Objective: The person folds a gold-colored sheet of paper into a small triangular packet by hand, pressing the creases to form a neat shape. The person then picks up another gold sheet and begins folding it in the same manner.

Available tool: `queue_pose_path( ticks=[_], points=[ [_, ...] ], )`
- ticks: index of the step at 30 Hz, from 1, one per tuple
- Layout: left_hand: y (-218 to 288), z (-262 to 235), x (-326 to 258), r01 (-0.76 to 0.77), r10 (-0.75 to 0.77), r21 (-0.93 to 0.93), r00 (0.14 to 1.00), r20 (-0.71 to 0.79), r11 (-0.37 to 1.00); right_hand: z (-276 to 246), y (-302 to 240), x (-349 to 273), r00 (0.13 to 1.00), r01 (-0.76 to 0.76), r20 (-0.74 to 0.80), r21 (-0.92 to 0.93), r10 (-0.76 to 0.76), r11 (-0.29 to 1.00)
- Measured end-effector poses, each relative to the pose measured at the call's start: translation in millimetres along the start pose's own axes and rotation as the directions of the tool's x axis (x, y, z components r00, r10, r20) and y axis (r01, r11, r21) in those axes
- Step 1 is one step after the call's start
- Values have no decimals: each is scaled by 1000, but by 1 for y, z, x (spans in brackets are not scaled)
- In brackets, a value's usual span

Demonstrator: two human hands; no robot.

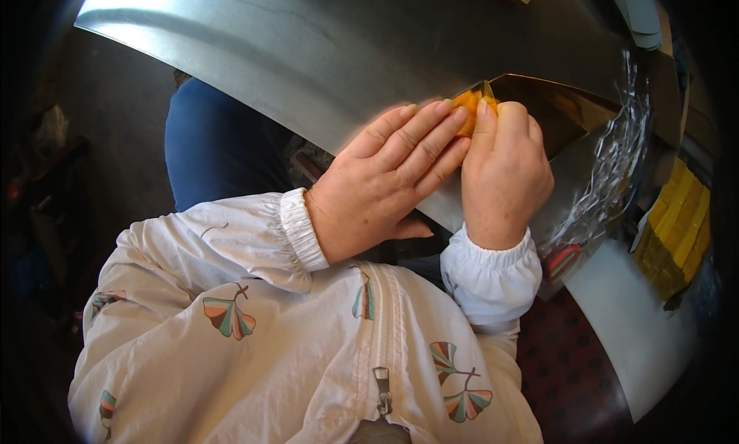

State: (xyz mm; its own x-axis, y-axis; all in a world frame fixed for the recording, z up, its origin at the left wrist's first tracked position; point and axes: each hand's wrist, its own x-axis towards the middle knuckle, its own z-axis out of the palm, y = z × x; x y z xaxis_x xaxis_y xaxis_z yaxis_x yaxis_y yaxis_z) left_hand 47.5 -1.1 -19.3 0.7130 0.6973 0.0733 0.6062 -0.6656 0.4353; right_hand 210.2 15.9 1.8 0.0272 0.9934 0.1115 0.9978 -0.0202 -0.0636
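Note:
Along the near edge of the grey table, my left hand (377,167) lies with its fingers stretched out side by side. Its fingertips rest on a small orange-gold folded piece (468,105). My right hand (508,171) is closed, with the thumb against the curled fingers at the piece's right side, pinching its edge. Just beyond the right hand lies a shiny gold foil sheet (562,98), with dark reflections on it. Part of the folded piece is hidden under my fingers, so I cannot tell whether it joins the sheet.
Thin silver strips (616,163) hang in a loose bunch at the right. Below them shows a red handle (562,261). A bundle of yellow-gold folded sheets (681,221) sits at the far right. The grey tabletop (346,51) reaches across the far side.

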Motion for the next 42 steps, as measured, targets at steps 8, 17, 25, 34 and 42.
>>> queue_pose_path(
  ticks=[8,17,25,34,42],
  points=[
    [-2,-4,2,-9,9,-4,999,47,1000,9,11,3,990,-91,-93,113,102,989],
    [0,5,-1,-28,25,-79,999,-36,997,13,55,-2,971,-158,-188,-34,149,987],
    [-5,5,-5,-117,113,-22,982,-151,993,-15,76,-56,947,229,-224,-39,-232,973],
    [-9,2,-27,-264,317,206,901,-295,942,-1,79,-123,939,325,-171,142,-300,935],
    [-6,-24,-16,-121,70,-313,983,-169,942,-15,106,-141,965,147,-261,488,-17,860]
  ],
)
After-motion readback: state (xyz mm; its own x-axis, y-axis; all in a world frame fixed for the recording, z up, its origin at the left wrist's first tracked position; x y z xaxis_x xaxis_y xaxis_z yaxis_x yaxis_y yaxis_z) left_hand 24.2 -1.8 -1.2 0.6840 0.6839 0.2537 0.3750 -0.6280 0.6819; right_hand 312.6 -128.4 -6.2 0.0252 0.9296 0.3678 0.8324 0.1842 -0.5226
